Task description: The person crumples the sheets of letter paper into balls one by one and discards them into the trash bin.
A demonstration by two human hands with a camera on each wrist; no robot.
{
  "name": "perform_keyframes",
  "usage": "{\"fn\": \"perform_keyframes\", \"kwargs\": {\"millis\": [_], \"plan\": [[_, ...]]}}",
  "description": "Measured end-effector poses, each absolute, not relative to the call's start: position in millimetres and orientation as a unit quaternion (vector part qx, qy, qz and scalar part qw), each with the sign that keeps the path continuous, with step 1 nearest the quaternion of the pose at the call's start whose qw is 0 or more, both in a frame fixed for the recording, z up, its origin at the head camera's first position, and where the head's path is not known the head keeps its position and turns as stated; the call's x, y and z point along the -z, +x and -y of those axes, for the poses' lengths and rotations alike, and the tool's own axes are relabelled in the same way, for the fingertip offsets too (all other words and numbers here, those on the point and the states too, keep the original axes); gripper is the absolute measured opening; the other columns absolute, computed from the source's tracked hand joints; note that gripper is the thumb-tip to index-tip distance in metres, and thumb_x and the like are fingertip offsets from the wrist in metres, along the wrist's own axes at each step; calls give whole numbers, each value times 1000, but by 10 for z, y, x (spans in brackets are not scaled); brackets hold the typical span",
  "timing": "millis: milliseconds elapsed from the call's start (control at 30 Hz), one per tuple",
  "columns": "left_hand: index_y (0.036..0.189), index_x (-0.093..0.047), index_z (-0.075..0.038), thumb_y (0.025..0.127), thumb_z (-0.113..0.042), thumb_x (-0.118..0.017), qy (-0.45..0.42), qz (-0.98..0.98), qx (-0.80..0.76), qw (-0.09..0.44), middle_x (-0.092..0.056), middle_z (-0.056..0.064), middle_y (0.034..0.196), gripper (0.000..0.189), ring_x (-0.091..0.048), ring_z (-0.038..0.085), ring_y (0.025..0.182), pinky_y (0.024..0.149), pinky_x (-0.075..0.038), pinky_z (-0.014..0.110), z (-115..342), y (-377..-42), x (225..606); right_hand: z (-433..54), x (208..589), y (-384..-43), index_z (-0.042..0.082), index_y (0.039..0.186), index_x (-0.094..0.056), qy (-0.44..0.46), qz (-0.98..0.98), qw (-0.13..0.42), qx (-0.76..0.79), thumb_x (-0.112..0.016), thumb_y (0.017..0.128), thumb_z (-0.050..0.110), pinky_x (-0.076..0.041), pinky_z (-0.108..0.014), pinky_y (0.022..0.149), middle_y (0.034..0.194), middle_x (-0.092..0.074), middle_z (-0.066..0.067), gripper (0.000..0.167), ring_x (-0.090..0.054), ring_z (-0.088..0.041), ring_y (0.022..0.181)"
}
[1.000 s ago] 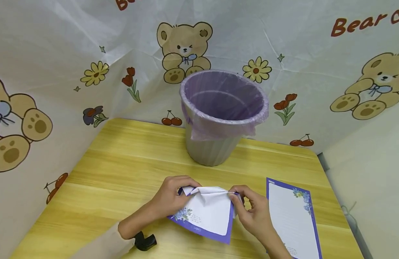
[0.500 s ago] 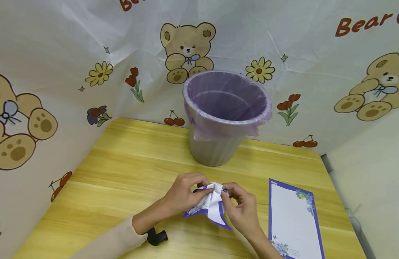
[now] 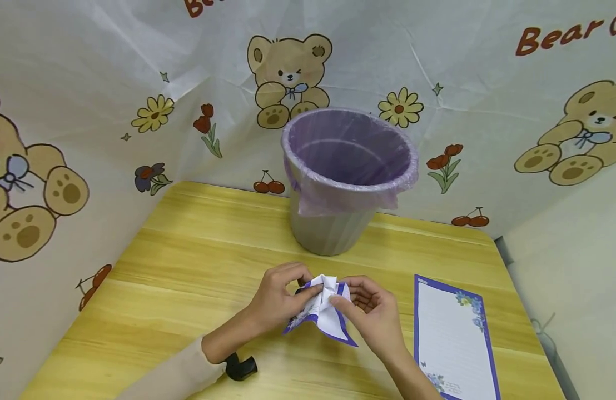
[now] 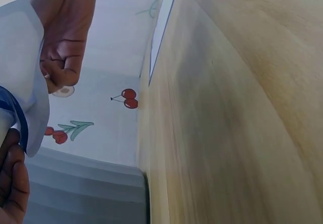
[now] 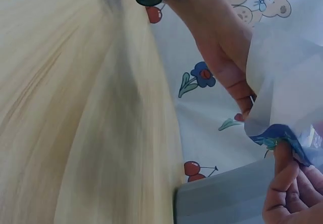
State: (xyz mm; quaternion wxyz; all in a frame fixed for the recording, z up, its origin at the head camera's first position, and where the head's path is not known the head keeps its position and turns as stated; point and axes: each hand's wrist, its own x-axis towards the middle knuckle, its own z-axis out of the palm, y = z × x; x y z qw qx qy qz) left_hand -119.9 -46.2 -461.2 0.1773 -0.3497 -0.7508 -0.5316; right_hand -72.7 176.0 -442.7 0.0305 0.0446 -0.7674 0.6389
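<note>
Both hands have drawn together since a second ago: the sheet of paper, spread fairly wide between them then, is now bunched into a narrow folded bundle, while the spare sheet and the bin stay where they were on the bench.

What counts most is that the sheet of paper [image 3: 329,319] lies directly between the left hand [image 3: 280,295] and the right hand [image 3: 377,315], touching both, so neither is nearer. Its raised white fold points away from the person, towards the bin [image 3: 325,236], and its loose purple-edged flap hangs back towards the person, slanting a little right; I judge this its longer axis. The left hand pinches the left side, thumb laid over the front of the fold. The right hand pinches the right side, thumb on the front face, fingers bent behind the edge.

The bin stands on the bench [image 3: 198,244] straight beyond the bundle, its mouth open, apart from both hands. The spare sheet [image 3: 453,339] lies flat to the right of the right hand, lengthwise away from the person, with the right hand the nearer one.
</note>
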Motion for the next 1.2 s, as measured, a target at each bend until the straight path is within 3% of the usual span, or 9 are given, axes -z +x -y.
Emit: {"fn": "perform_keyframes", "kwargs": {"millis": [67,233,500,700,800,900,1000,1200], "plan": [[81,-64,-16,91,-3,-85,-354,751,527,180,-66,-3,78,27,-57,6,74,62,-56,30,463,-1201,4613,-1760,4426,-729,8,116,-76,53,768,22,-637,-86,91,5,-67,-27,78,101,-81,-3,27,-77,-14,89],[85,-69,-14,88,3,-85,-363,744,532,177,-72,-2,83,24,-66,7,78,69,-61,27,466,-1197,4643,-1756,4428,-738,8,115,-76,59,771,13,-634,-89,87,5,-66,-27,76,102,-79,-5,31,-75,-13,88],[94,-77,-11,85,12,-82,-372,730,548,167,-78,3,89,25,-71,12,82,77,-64,23,433,-1192,4687,-1779,4457,-747,6,105,-76,67,781,21,-621,-89,85,2,-65,-25,76,100,-77,-6,24,-73,-11,86],[105,-80,-13,90,10,-77,-363,729,569,113,-81,3,100,27,-76,12,92,84,-66,27,482,-1218,4675,-1842,4450,-740,6,101,-76,96,778,46,-619,-85,85,-5,-65,-24,84,98,-78,-1,22,-73,-11,87],[119,-77,-12,95,7,-70,-353,728,581,86,-81,4,111,31,-77,15,101,90,-66,29,557,-1226,4670,-1877,4429,-742,7,101,-76,104,774,59,-622,-85,85,-8,-64,-24,83,97,-77,1,23,-72,-11,86],[133,-70,-6,100,4,-62,-353,720,593,78,-77,10,121,35,-76,26,108,97,-65,33,626,-1230,4675,-1903,4411,-750,7,101,-76,113,772,71,-622,-84,85,-9,-64,-24,81,97,-78,1,24,-72,-10,86],[143,-62,-4,102,-5,-62,-351,718,599,58,-72,11,132,41,-72,31,117,103,-63,39,665,-1222,4681,-1912,4419,-752,7,102,-77,138,771,81,-617,-84,86,-9,-63,-23,83,98,-79,-2,24,-71,-11,88],[159,-50,-19,103,-28,-74,-356,722,590,-65,-59,6,154,62,-61,21,138,112,-59,44,651,-1179,4684,-1894,4476,-740,11,105,-79,205,774,110,-589,-83,88,-9,-62,-22,85,101,-81,-7,27,-72,-11,92]]}}
